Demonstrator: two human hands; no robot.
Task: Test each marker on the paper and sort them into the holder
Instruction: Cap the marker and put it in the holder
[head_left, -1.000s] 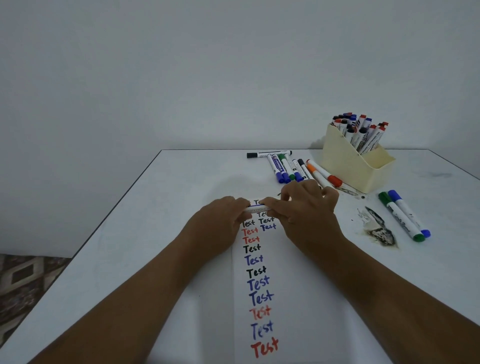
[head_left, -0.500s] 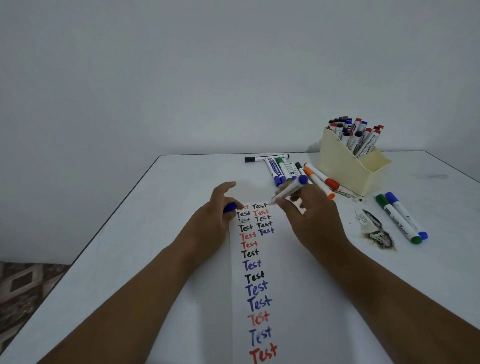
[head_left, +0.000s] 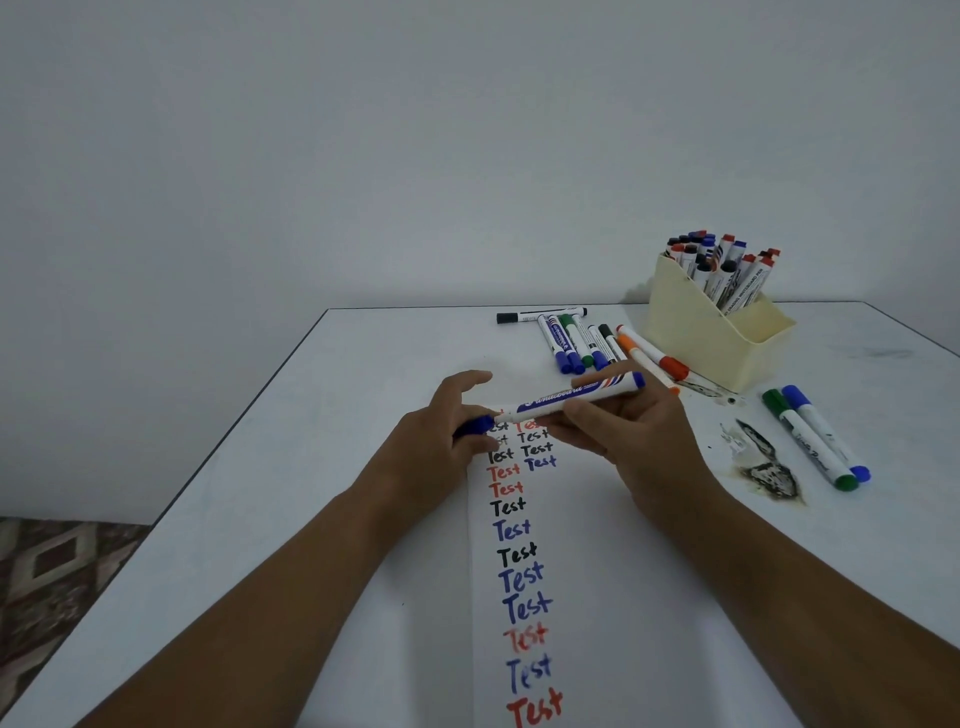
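Observation:
My right hand (head_left: 641, 441) grips a blue whiteboard marker (head_left: 571, 397), held nearly level above the top of the paper strip (head_left: 576, 545). Its tip end points left, close to the blue cap (head_left: 474, 426) that my left hand (head_left: 441, 441) pinches, index finger raised. The paper carries a column of "Test" words in red, black and blue. A cream holder (head_left: 711, 332) at the back right is packed with several markers. More loose markers (head_left: 576, 340) lie in a row left of the holder.
A green marker (head_left: 808, 439) and a blue marker (head_left: 826, 431) lie side by side at the right. A dark burnt-looking stain (head_left: 769, 475) marks the white table (head_left: 260, 493). The table's left edge drops to patterned floor (head_left: 57, 577).
The marker was pulled from its cap: both hands held it closed, then parted. Now the marker's tip end has come back beside the cap in my left hand.

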